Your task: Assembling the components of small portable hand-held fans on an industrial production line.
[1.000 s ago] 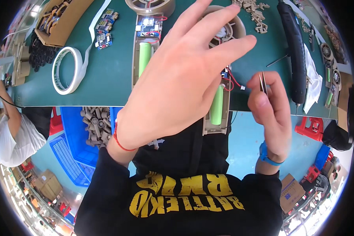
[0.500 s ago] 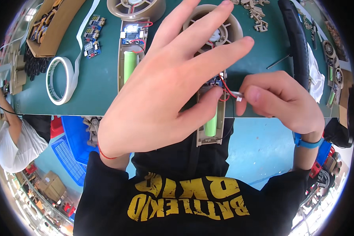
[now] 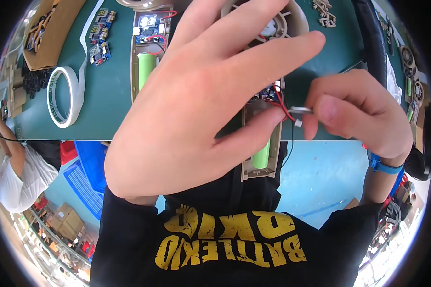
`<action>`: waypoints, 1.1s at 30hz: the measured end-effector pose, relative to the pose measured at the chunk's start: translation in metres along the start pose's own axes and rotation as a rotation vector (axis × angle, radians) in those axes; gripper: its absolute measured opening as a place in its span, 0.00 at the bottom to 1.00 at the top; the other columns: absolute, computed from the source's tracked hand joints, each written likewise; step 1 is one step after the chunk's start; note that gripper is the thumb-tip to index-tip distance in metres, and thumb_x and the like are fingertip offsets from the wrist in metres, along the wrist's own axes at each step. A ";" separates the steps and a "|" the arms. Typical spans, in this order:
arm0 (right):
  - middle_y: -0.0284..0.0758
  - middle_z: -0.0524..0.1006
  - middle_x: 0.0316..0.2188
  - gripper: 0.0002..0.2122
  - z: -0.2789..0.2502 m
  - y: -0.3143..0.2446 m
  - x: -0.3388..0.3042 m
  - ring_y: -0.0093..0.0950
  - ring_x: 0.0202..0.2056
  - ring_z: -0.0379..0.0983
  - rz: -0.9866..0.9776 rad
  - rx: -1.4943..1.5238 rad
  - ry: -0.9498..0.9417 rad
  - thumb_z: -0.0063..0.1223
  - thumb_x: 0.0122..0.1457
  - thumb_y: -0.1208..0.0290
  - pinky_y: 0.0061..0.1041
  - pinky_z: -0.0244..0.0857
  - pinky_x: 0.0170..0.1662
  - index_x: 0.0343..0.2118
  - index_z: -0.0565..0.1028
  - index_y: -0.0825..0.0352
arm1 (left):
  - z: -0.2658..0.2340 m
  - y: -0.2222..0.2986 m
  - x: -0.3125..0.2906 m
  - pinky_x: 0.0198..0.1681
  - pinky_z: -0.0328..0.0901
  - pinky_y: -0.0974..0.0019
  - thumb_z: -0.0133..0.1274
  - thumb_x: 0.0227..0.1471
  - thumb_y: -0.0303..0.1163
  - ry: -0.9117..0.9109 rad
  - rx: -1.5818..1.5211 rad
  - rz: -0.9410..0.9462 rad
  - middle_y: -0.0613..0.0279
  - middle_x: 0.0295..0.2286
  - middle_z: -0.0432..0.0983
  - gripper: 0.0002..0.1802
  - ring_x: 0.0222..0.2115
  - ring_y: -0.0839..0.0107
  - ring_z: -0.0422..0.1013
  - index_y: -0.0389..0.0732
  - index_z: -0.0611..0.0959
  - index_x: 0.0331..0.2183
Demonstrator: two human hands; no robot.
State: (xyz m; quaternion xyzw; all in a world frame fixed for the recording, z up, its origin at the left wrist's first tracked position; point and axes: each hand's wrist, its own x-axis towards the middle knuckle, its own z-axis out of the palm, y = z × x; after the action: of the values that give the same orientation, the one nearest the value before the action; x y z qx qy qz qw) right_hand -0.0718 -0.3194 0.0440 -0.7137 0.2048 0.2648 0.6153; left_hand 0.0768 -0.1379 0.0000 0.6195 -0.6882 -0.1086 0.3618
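Left hand (image 3: 201, 105) spread over beige plastic housing (image 3: 261, 143), frame centre; right hand (image 3: 354, 115) pinching small white connector (image 3: 298, 122) on thin red and black wires (image 3: 282, 103). Risk: overpulling, tearing leads.

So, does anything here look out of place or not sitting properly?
One thing stands out: the beige housing with the green battery hangs partly over the near edge of the green table. The left hand rests on it; the right hand pinches a small white connector on red and black wires.
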 end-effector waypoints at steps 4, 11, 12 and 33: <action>0.26 0.66 0.13 0.17 0.000 0.009 0.017 0.13 0.14 0.54 -0.112 -0.006 -0.139 0.44 0.64 0.63 0.18 0.45 0.19 0.26 0.76 0.72 | -0.001 -0.001 -0.008 0.52 0.62 0.57 0.53 0.33 0.14 0.013 0.052 -0.033 0.54 0.51 0.68 0.27 0.50 0.52 0.67 0.44 0.81 0.41; 0.29 0.73 0.18 0.16 -0.009 -0.007 -0.003 0.15 0.16 0.59 0.002 -0.104 -0.066 0.45 0.64 0.65 0.18 0.50 0.20 0.26 0.76 0.72 | 0.001 0.000 -0.001 0.52 0.62 0.57 0.53 0.33 0.14 0.052 0.030 0.016 0.54 0.51 0.68 0.27 0.50 0.52 0.67 0.44 0.81 0.41; 0.29 0.73 0.17 0.15 -0.007 -0.003 0.003 0.15 0.16 0.60 -0.036 -0.103 -0.066 0.46 0.64 0.65 0.18 0.51 0.20 0.26 0.77 0.72 | 0.000 -0.001 -0.002 0.52 0.62 0.57 0.53 0.33 0.14 0.056 0.045 0.005 0.54 0.51 0.68 0.27 0.50 0.52 0.67 0.44 0.81 0.41; 0.36 0.77 0.21 0.08 -0.008 0.000 0.015 0.25 0.20 0.72 -0.381 -0.334 -0.033 0.56 0.57 0.71 0.20 0.60 0.23 0.28 0.78 0.72 | -0.001 -0.003 -0.008 0.52 0.62 0.57 0.53 0.34 0.15 0.108 0.009 -0.022 0.53 0.51 0.68 0.26 0.50 0.51 0.66 0.44 0.80 0.41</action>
State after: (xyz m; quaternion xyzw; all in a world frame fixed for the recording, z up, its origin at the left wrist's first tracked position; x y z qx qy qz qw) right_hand -0.0588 -0.3268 0.0351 -0.8268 0.0100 0.1859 0.5307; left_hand 0.0801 -0.1307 -0.0039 0.6338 -0.6611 -0.0757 0.3944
